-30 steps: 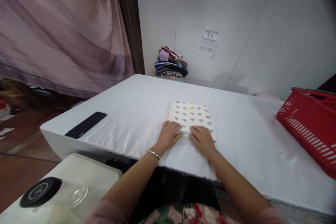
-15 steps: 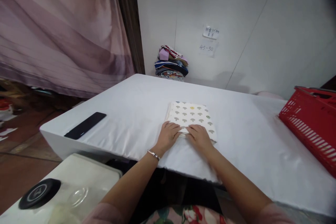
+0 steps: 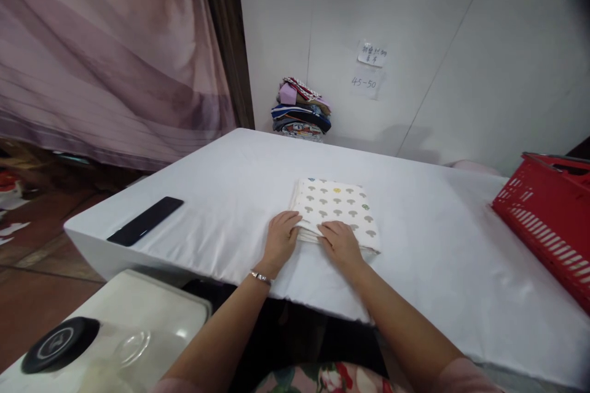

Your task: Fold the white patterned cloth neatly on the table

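Note:
A folded white cloth (image 3: 334, 202) printed with grey mushrooms lies on the white-covered table in front of me. Its near edge shows several layers. At the near left corner, my left hand (image 3: 281, 234) has its fingers closed over the edge, thumb below. My right hand (image 3: 340, 241) pinches the same near edge around its middle, fingertips on top. The cloth under both sets of fingers is partly hidden. A bracelet (image 3: 262, 277) circles my left wrist.
A black phone-like slab (image 3: 146, 221) lies at the table's left edge. On the right stands a red plastic basket (image 3: 548, 215). Folded fabrics (image 3: 302, 109) are piled by the wall beyond the table (image 3: 221, 172). A pale case with a black round object (image 3: 61, 344) is at lower left.
My left hand has slid left along the cloth's near edge to its corner. The right hand has shifted slightly left, and the hands are farther apart.

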Demonstrator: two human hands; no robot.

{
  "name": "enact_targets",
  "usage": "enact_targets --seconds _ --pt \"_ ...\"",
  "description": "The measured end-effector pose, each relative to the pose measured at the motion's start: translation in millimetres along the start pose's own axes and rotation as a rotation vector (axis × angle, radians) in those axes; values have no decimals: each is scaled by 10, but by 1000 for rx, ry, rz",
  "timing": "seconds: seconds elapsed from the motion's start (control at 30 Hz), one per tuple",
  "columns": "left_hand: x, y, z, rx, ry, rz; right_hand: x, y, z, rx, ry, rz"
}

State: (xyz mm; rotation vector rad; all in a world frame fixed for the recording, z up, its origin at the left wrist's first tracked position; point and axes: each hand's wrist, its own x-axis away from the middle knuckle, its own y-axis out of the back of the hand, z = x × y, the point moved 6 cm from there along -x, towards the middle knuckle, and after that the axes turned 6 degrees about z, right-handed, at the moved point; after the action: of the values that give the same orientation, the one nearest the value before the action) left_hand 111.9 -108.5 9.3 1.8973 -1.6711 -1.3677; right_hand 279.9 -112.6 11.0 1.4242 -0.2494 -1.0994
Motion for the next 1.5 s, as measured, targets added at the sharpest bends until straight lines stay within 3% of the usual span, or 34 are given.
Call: enact_targets --seconds 0.4,0.73,0.93,1.2,1.5 --pt "44 -21 184 82 119 -21 9 -12 10 0 -15 4" --pt "82 -83 311 368 283 -31 26 -45 -15 -6 -21 1" --pt "106 -76 327 372 426 -23 28 -42 -13 -1 -21 5" --pt "80 -8 230 222 354 -61 32 -36 3 23 -22 -7" --pt "63 0 161 269 242 -30 35 -24 22 36 -19 -15"
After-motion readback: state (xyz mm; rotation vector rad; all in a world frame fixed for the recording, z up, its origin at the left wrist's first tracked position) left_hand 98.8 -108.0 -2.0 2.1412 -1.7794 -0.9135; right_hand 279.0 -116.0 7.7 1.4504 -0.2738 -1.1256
